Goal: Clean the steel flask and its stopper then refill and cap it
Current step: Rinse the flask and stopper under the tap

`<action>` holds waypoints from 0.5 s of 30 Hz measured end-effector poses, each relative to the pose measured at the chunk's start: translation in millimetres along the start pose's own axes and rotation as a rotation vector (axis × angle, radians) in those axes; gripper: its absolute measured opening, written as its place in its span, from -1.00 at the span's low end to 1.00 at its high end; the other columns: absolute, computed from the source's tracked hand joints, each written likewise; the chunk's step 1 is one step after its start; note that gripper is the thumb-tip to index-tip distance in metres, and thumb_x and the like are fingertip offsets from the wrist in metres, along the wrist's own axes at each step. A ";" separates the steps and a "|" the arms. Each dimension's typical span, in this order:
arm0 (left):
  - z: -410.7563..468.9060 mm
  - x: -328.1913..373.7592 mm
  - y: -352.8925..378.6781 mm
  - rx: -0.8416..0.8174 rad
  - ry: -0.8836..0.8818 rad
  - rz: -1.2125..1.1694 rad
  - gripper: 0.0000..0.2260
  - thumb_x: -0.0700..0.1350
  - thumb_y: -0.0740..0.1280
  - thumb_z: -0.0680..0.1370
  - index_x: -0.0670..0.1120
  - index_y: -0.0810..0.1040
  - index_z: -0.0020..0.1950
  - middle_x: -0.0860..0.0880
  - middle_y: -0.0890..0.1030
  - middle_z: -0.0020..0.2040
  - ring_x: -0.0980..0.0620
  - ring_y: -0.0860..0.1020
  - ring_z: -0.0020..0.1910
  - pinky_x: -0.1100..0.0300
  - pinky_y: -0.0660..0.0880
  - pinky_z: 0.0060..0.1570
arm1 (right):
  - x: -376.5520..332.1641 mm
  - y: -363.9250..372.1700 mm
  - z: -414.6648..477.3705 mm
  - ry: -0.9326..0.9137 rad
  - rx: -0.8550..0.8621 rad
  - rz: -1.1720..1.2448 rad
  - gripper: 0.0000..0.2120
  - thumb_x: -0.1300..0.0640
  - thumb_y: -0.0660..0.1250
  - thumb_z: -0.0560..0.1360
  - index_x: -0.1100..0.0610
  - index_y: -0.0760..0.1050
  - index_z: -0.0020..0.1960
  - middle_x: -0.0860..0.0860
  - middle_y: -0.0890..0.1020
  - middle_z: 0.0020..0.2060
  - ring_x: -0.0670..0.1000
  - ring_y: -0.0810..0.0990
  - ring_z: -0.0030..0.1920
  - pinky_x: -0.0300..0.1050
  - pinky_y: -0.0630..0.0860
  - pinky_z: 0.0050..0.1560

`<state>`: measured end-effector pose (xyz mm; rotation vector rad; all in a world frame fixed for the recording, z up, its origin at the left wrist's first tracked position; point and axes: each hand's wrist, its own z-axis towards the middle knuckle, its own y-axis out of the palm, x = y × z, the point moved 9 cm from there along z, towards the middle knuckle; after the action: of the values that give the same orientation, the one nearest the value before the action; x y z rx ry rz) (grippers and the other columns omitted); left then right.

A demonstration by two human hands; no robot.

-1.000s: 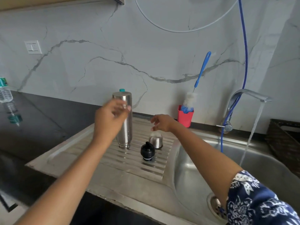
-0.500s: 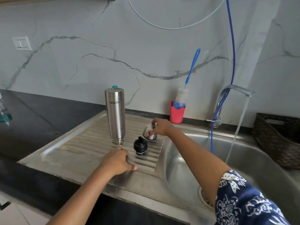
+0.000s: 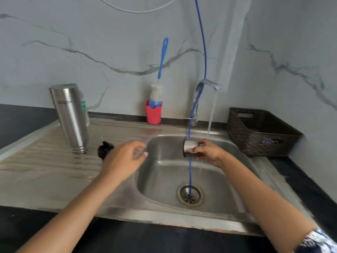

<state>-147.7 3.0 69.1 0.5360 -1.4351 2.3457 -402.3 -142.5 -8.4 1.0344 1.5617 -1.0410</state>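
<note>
The steel flask point(image 3: 70, 117) stands upright on the ribbed drainboard point(image 3: 42, 161), left of the sink. Beside it lies the black stopper point(image 3: 103, 149), partly hidden behind my left hand point(image 3: 124, 159), which hovers over the drainboard's right edge with loosely curled fingers and holds nothing. My right hand point(image 3: 207, 151) grips the small steel cap point(image 3: 189, 147) on its side over the sink basin point(image 3: 164, 179), just under the running water from the tap point(image 3: 207, 84).
A red cup point(image 3: 153, 113) with a blue-handled bottle brush point(image 3: 162, 59) stands against the wall. A thin blue hose point(image 3: 189, 170) hangs down into the drain point(image 3: 189, 195). A dark woven basket point(image 3: 260, 132) sits at the right on the black counter.
My right hand picked the steel cap off the drainboard and carried it right, over the sink under the water stream. My left hand lifted off the drainboard and moved right.
</note>
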 end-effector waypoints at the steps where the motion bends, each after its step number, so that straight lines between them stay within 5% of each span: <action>1: 11.9 19.2 31.4 -0.121 0.006 -0.094 -0.78 -0.04 0.44 0.48 -0.01 0.63 0.12 0.03 0.67 -0.03 0.03 0.61 -0.08 0.16 0.51 0.00 | 5.9 -14.2 -0.2 0.018 0.023 0.052 -0.70 0.39 0.40 0.42 0.11 0.37 -0.01 0.10 0.52 -0.11 0.04 0.56 -0.14 -0.12 0.51 -0.22; 4: 42.4 66.0 121.1 -0.390 -0.111 -0.438 -0.74 -0.15 0.41 0.51 -0.12 0.58 0.19 -0.08 0.64 0.01 0.04 0.56 -0.10 0.23 0.46 -0.10 | 23.6 -46.2 5.8 0.075 0.107 0.160 -0.74 0.33 0.39 0.44 0.14 0.41 0.05 0.07 0.57 -0.16 0.00 0.55 -0.19 -0.12 0.46 -0.20; 7: 59.2 93.8 181.5 -0.486 -0.370 -0.726 -0.71 -0.20 0.34 0.55 -0.16 0.51 0.28 -0.09 0.58 -0.02 0.08 0.53 -0.20 0.24 0.40 -0.23 | 32.1 -67.0 15.7 0.065 0.205 0.223 -0.61 0.25 0.48 0.39 0.16 0.42 0.16 0.11 0.59 -0.05 0.00 0.56 -0.17 -0.18 0.46 -0.27; 10: 69.4 106.6 211.5 -0.470 -0.507 -0.882 -0.71 -0.22 0.32 0.57 -0.17 0.49 0.30 -0.10 0.56 -0.01 0.11 0.51 -0.26 0.21 0.40 -0.25 | 36.5 -77.0 26.3 0.023 0.285 0.190 -0.72 0.25 0.53 0.34 0.14 0.46 -0.06 0.08 0.59 -0.17 -0.03 0.56 -0.23 -0.24 0.47 -0.34; 12: 75.0 107.7 221.2 -0.445 -0.539 -0.930 -0.71 -0.24 0.31 0.58 -0.18 0.49 0.30 -0.11 0.58 -0.03 0.09 0.52 -0.26 0.22 0.42 -0.24 | 37.4 -82.0 30.8 -0.003 0.338 0.120 -0.71 0.22 0.56 0.32 0.10 0.44 -0.15 0.09 0.60 -0.15 -0.01 0.57 -0.20 -0.21 0.51 -0.22; 15: 78.6 98.3 227.4 -0.425 -0.574 -0.961 -0.71 -0.28 0.30 0.58 -0.21 0.48 0.30 -0.16 0.59 -0.03 0.06 0.53 -0.26 0.23 0.45 -0.22 | 36.7 -86.3 40.3 -0.025 0.355 0.007 -0.57 0.15 0.60 0.26 0.16 0.50 0.03 0.09 0.61 -0.02 0.04 0.59 -0.01 -0.09 0.53 0.09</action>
<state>-329.2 -157.2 -25.5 1.4412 -1.3628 1.1390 -481.0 -199.8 -39.2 1.2582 1.3796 -1.3529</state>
